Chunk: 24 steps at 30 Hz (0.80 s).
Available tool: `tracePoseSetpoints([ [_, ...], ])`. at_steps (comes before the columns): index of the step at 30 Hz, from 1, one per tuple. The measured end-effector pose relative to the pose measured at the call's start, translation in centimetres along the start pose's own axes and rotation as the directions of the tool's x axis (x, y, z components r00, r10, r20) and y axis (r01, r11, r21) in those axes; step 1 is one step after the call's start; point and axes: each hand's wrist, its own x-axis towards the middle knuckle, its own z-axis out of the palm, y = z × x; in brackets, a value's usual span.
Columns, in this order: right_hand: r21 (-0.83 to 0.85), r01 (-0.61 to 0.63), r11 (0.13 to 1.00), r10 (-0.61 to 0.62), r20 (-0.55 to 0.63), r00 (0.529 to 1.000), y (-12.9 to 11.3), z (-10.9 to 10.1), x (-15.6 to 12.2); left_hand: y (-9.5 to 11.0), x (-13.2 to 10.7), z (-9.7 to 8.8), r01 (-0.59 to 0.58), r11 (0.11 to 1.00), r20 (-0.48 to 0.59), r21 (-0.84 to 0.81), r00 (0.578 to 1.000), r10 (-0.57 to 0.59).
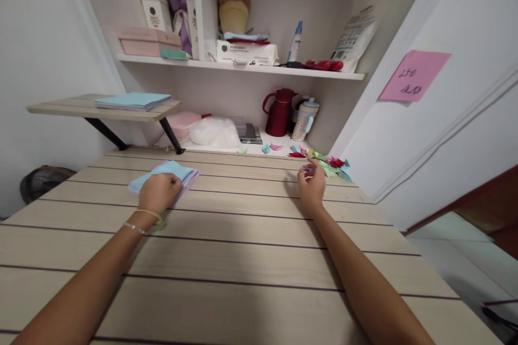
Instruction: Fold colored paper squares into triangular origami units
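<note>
A stack of coloured paper sheets (pixel 187 173), light blue on top with purple edges below, lies on the left part of the slatted table. Over it is my left hand (pixel 158 192), its fingers curled closed; whatever they may hold is hidden. My right hand (pixel 312 186) is beside a pile of small folded paper pieces (pixel 329 168) in several colours at the table's far right. Between its bent fingers shows a small purple folded paper (pixel 307 169), partly covered by them. A blue folded piece (pixel 266 149) and a pink one (pixel 276 146) sit apart from the pile.
A raised wooden stand (pixel 65 107) at the back left carries more blue paper (pixel 133 99). Behind the table are a plastic bag (pixel 215 133), a red jug (pixel 279 113) and a pale bottle (pixel 304 120). A loaded shelf (pixel 291 69) overhangs them; a wall closes the right.
</note>
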Motion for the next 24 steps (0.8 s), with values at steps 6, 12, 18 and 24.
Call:
tracePoseSetpoints([
  [6, 0.245, -0.009, 0.969, -0.134, 0.560, 0.818, -6.1, 1.3, -3.2, 1.5, -1.5, 0.6, -0.497, 0.860, -0.294, -0.113, 0.844, 0.449],
  [12, 0.418, -0.061, 0.906, -0.331, 0.792, 0.514, -8.9, 1.9, -6.5, 3.4, -4.2, 1.9, -0.805, 0.515, -0.184, -0.295, 0.576, 0.796],
  [18, 0.503, -0.167, 0.848, -0.263, 0.672, 0.693, -6.7, 2.7, -6.5, 4.1, -4.8, 3.5, -0.832, 0.536, -0.321, -0.144, 0.552, 0.770],
  [24, 0.534, -0.396, 0.747, -0.031, 0.623, 0.782, -6.0, 2.8, -6.3, 4.9, -4.9, 4.6, -0.165, 0.616, 0.167, -0.770, 0.880, 0.444],
])
